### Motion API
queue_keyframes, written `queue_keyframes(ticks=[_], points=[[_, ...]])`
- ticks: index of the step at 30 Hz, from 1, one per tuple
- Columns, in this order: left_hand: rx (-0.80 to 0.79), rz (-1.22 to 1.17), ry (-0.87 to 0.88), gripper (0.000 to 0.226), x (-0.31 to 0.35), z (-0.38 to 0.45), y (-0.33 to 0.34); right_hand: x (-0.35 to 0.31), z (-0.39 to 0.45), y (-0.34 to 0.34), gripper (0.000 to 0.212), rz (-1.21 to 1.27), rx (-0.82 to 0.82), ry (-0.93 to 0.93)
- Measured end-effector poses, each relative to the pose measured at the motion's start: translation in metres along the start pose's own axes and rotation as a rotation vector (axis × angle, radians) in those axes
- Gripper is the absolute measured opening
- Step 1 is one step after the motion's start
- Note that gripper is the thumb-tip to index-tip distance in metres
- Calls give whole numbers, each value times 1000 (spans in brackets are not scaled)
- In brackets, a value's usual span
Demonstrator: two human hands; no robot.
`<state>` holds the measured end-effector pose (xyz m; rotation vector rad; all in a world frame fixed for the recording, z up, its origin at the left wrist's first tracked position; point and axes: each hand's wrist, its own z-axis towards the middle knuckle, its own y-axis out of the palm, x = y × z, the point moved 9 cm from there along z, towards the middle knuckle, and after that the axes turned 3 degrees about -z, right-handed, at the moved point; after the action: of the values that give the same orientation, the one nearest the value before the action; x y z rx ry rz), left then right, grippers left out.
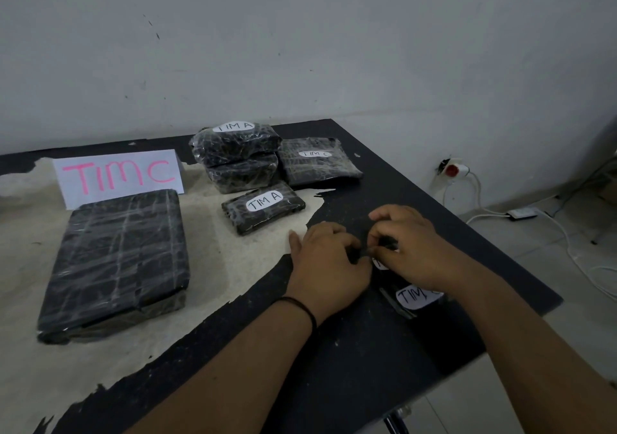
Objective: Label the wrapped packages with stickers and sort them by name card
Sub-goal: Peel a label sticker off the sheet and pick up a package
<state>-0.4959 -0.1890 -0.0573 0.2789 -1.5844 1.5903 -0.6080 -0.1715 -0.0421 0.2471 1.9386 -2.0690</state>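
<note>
Both my left hand (329,260) and right hand (405,248) pinch the dark sticker sheet (405,295) at the surface's near right, peeling a label. Next, probably press it onto the unlabelled large black plastic-wrapped package (117,260) before the white "TIM C" card (118,175).

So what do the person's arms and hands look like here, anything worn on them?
Both forearms are bare, with no sleeves in view. The left hand has a thin black band around its wrist. The right hand shows no band, watch or glove. No rings can be made out on either hand.
</note>
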Motion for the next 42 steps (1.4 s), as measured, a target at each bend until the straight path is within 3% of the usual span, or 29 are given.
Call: queue_keyframes(ticks=[6, 11, 14, 26, 33, 37, 42], points=[[38, -22, 36, 14, 4, 3, 0, 4, -5, -2, 12, 35, 62, -9], [41, -133, -31, 22, 10, 4, -3, 40, -29, -22, 17, 311, 421, 194], [40, -295, -137, 21, 9, 1, 3, 61, -40, -23, 19, 460, 550, 350], [176, -502, -140, 7, 7, -2, -8, 74, -43, -22, 21, 528, 586, 452], [245, -555, -81, 4, 5, -11, -28, 66, -42, -24, 19, 528, 588, 393], [302, -604, -22, 7, 3, -23, -56, 46, -50, -38, 19, 431, 696, 248], [422, -623, 27, 10, -13, -45, -107, 5, -69, -65, 58, 250, 842, -3]])
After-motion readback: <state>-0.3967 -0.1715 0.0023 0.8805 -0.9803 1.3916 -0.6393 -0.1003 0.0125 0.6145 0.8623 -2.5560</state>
